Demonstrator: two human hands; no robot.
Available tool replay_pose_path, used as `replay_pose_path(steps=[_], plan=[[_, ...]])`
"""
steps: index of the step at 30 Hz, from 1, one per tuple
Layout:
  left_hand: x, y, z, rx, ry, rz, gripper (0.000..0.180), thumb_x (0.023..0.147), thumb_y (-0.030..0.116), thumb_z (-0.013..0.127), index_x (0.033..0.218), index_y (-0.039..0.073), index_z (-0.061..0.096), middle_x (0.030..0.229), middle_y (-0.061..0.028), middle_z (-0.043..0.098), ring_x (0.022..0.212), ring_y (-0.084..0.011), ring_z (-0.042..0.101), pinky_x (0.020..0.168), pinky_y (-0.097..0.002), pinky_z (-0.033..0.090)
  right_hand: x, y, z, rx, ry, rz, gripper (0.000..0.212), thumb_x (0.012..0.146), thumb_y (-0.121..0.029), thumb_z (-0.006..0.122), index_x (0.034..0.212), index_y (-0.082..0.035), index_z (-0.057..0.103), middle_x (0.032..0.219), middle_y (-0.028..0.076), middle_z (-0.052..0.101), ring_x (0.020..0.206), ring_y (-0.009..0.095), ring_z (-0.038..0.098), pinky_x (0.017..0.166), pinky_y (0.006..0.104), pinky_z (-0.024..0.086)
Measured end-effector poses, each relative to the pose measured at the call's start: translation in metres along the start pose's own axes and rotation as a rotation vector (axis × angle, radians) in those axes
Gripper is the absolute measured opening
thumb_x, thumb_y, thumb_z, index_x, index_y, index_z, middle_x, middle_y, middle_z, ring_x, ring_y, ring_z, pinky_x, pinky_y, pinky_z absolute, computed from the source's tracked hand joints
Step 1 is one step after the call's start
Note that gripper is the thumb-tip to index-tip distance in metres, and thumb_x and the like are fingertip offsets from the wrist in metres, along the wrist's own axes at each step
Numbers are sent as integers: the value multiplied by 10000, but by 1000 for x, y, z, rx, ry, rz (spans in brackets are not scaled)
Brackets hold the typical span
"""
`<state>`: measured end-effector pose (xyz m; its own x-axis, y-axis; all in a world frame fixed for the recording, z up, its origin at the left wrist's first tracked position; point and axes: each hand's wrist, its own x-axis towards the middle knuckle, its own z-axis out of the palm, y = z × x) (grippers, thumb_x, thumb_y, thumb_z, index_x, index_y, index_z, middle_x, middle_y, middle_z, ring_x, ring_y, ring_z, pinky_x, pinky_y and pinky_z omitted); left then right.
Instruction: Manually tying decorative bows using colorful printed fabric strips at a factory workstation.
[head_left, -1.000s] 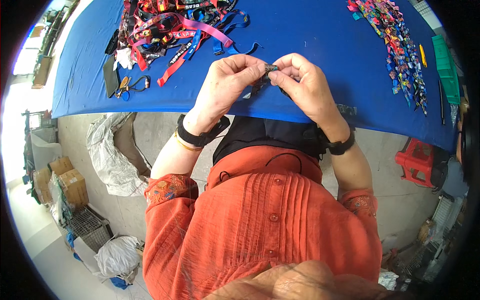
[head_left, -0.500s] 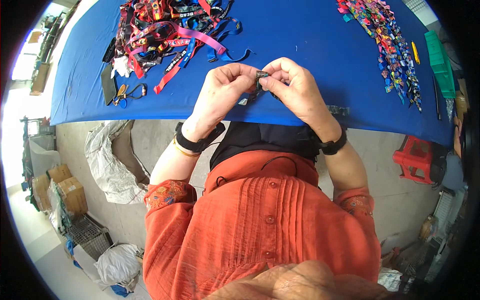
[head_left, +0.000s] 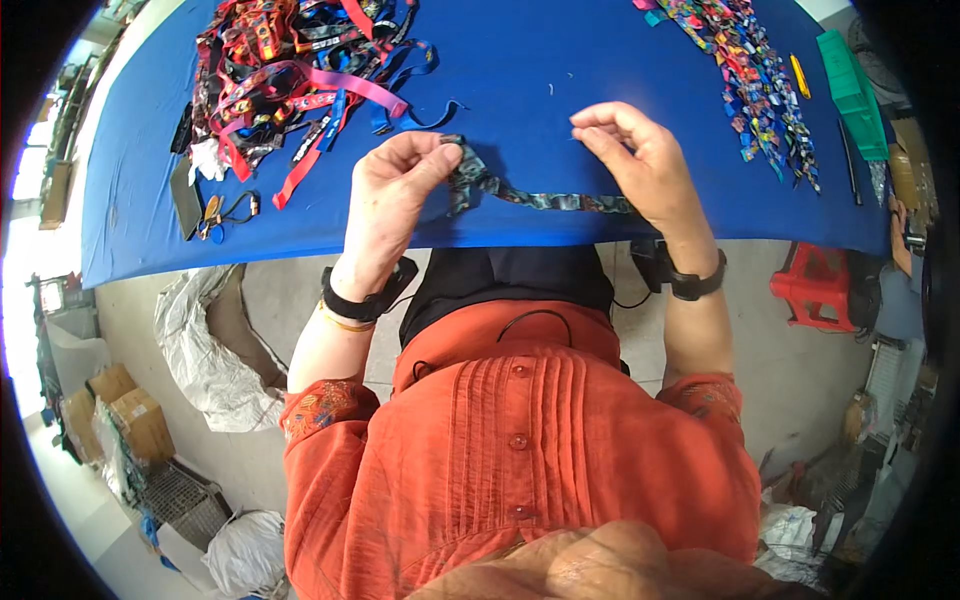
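Observation:
My left hand [head_left: 395,185] pinches one end of a dark patterned lanyard strap [head_left: 545,200] between thumb and fingertips, just above the blue tabletop. From that hand the strap hangs in a fold, then runs right along the table's near edge until my right wrist covers it. My right hand [head_left: 640,160] is raised over the strap, thumb and fingertips drawn together; anything between them is too small to make out. A tangled pile of colourful lanyards [head_left: 270,85] lies at the far left. Bundled multicoloured straps [head_left: 745,90] lie at the far right.
On the left are a dark flat case [head_left: 187,198] and a black cord with a blue tag [head_left: 217,235]. A yellow cutter [head_left: 800,77] and a green bin [head_left: 852,95] sit at right. A red stool [head_left: 815,287] and a white sack [head_left: 205,350] stand on the floor.
My hands have moved apart from their joined pinch. The left has gone left with the strap's end, the right has gone right, and the strap now lies stretched out between them.

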<state>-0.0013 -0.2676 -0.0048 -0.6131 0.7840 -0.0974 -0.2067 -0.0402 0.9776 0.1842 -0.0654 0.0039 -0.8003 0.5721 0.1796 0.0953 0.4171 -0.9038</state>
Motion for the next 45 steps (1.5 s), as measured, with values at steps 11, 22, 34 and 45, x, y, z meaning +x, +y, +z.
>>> replay_pose_path(steps=[11,22,34,45], plan=[[2,-3,-7,-12,0,-29,137,917,94,708,1005,-10,692,879,-19,692,792,-82,608,758,-230,484,-34,2,8,-450,-167,-46,97,806,-69,712,886,-52,659,844,93,642,787,269,643,702,385,485],[-2,-1,-13,-81,-12,7,135,921,100,702,1011,1,683,900,-23,696,804,-88,617,768,-233,483,-24,6,18,-607,-264,-164,140,765,-36,677,826,-71,556,811,98,571,776,308,609,670,413,476],[-4,20,-13,-230,-43,43,61,983,46,503,978,15,555,1040,-185,691,860,-184,676,823,-307,500,-9,-14,-3,135,-407,222,88,881,-49,648,942,-53,584,783,7,611,675,97,582,603,247,473],[-2,62,11,80,-326,22,49,868,-15,560,858,7,517,1183,-222,640,719,-128,633,703,-274,518,15,-32,0,500,-568,114,320,894,-124,717,1163,-22,577,954,7,617,861,78,590,762,223,493]])
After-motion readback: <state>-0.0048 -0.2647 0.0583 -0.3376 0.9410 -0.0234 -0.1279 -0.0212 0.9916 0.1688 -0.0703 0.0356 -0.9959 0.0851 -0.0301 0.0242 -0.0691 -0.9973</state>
